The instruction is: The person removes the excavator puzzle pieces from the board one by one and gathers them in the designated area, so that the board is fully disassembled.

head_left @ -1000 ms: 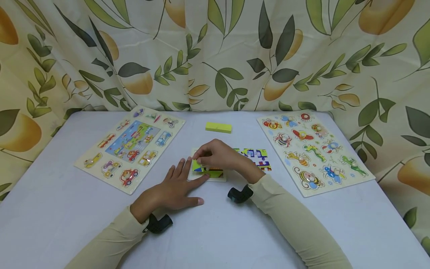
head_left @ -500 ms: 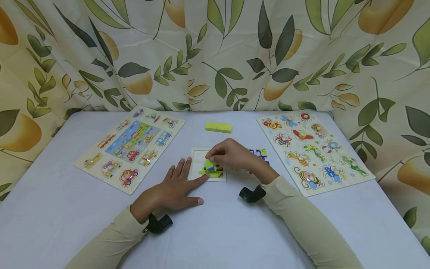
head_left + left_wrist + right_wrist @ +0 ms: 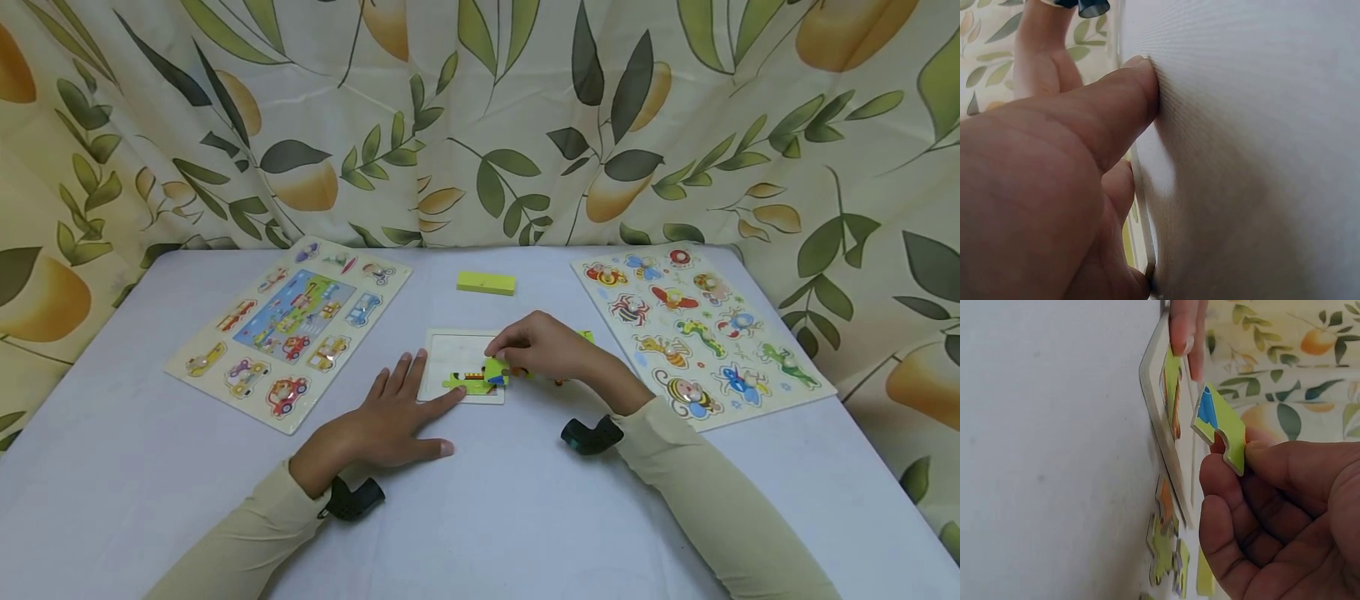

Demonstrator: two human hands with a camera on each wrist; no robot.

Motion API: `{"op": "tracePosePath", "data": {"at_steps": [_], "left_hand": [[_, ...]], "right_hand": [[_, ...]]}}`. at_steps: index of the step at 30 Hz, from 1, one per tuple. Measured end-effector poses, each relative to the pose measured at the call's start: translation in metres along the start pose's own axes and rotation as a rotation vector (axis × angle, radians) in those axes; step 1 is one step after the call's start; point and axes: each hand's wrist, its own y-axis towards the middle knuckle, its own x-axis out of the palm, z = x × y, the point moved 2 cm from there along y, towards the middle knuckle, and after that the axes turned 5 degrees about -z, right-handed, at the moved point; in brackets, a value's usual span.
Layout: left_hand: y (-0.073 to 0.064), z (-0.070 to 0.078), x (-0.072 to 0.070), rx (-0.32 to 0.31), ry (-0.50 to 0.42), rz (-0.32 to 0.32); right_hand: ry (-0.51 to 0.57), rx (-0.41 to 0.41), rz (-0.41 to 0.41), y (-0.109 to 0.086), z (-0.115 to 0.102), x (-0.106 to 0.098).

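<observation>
My right hand (image 3: 542, 343) pinches a green jigsaw piece (image 3: 1225, 425) with a blue patch between thumb and fingers. The piece is raised and tilted over the right side of a small white puzzle tray (image 3: 453, 343). In the tray's lower right lies another green jigsaw piece (image 3: 467, 387) with dark and orange marks. My left hand (image 3: 382, 423) lies palm down with fingers spread, its fingertips at the tray's left and lower edges; the forefinger reaches the piece in the tray. The left wrist view shows mostly the thumb (image 3: 1129, 94) against the cloth.
Several loose jigsaw pieces (image 3: 1161, 550) lie right of the tray, partly hidden behind my right hand. A yellow-green block (image 3: 486, 283) sits behind the tray. A vehicle puzzle board (image 3: 217, 367) lies at left, an insect puzzle board (image 3: 660, 383) at right.
My right hand has moved rightward across the tray with the piece between its fingers, uncovering the tray's left and upper parts. My left hand has stayed in place.
</observation>
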Motion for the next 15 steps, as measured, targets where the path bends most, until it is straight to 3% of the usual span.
{"op": "tracePosePath", "data": {"at_steps": [15], "left_hand": [[0.0, 0.001, 0.001, 0.011, -0.016, 0.014]], "right_hand": [[-0.055, 0.002, -0.029, -0.021, 0.012, 0.0]]}}
